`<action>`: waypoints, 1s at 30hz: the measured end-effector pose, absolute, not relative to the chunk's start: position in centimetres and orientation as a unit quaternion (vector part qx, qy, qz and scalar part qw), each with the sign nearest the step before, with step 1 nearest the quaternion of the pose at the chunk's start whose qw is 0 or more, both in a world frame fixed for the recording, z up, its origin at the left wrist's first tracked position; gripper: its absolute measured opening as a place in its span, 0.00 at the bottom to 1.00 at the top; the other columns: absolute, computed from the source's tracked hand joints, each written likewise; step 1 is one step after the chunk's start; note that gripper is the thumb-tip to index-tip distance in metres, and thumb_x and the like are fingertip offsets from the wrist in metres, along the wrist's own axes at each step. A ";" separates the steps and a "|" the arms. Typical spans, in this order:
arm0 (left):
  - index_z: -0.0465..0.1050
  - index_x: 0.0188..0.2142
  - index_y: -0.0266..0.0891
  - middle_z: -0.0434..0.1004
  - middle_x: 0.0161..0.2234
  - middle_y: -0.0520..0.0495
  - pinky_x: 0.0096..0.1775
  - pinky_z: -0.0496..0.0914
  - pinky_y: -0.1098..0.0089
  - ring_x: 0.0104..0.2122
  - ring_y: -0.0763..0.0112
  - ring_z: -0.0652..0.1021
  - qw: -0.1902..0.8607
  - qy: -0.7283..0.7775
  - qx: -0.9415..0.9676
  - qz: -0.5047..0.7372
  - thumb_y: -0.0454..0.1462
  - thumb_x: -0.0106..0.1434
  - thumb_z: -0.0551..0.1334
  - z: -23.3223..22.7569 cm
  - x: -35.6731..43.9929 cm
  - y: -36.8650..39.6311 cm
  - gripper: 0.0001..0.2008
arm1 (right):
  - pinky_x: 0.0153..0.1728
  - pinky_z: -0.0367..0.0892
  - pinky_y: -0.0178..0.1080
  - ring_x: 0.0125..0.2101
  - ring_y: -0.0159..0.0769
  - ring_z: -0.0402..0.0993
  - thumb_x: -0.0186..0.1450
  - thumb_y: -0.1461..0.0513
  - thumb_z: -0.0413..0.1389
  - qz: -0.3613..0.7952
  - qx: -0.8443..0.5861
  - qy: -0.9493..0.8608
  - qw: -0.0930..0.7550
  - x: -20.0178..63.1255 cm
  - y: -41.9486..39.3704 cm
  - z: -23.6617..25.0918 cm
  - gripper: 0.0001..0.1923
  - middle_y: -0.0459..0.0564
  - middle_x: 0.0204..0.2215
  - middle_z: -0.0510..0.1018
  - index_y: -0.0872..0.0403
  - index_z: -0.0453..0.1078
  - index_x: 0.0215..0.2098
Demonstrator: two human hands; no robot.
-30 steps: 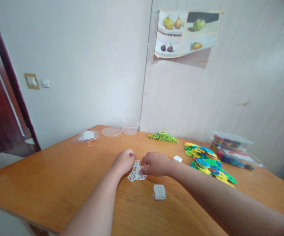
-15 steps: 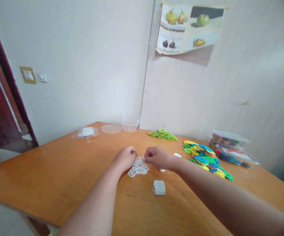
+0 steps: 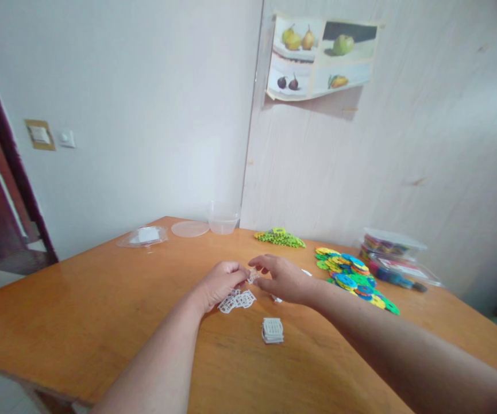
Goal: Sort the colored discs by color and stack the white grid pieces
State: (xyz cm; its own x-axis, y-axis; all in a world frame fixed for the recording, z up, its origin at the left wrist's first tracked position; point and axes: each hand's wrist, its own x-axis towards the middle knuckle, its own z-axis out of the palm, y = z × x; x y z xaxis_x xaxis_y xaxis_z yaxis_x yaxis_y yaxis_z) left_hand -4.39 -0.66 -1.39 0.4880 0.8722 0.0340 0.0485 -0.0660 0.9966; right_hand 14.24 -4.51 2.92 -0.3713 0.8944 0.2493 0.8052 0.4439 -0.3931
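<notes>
Between my two hands is a small white lattice piece (image 3: 253, 277), raised over the table. Its left edge is pinched in my left hand (image 3: 227, 280). My right hand (image 3: 281, 277) faces it from the right, thumb and fingers apart; whether a fingertip touches the piece I cannot tell. Several more white lattice pieces (image 3: 237, 301) lie in a loose, overlapping heap below my left hand. Closer to me stands a neat stack of white lattice pieces (image 3: 273, 330). Bits of white (image 3: 276, 298) show under my right hand, mostly hidden by it.
Colourful discs (image 3: 354, 278) are heaped to the right, before clear boxes (image 3: 392, 244). A green pile (image 3: 280, 237) lies near the wall. Further left are a clear tub (image 3: 223, 221), a round lid (image 3: 190, 229) and a clear plastic package (image 3: 142, 236). All rest on the wooden table (image 3: 101, 322).
A white lattice piece now shows lifted between my hands, pinched by the left. My right hand's fingers have opened from a closed pinch. The view has shifted slightly.
</notes>
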 end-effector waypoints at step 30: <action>0.71 0.25 0.40 0.76 0.24 0.50 0.28 0.60 0.72 0.26 0.68 0.74 0.240 0.547 0.691 0.407 0.41 0.57 0.56 -3.8 -6.1 2.8 0.10 | 0.50 0.62 0.44 0.48 0.45 0.70 0.63 0.51 0.57 0.023 -0.525 -0.849 0.044 18.8 -4.1 5.3 0.20 0.54 0.48 0.76 0.49 0.74 0.51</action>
State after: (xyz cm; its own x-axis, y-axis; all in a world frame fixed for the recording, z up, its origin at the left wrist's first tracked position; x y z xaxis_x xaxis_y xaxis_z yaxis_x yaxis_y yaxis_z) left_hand -6.09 2.82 -3.84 0.0702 0.9516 0.2992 0.5609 -0.2857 0.7770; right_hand 18.76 -4.07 5.34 -0.4441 0.8945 0.0509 0.8904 0.4469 -0.0861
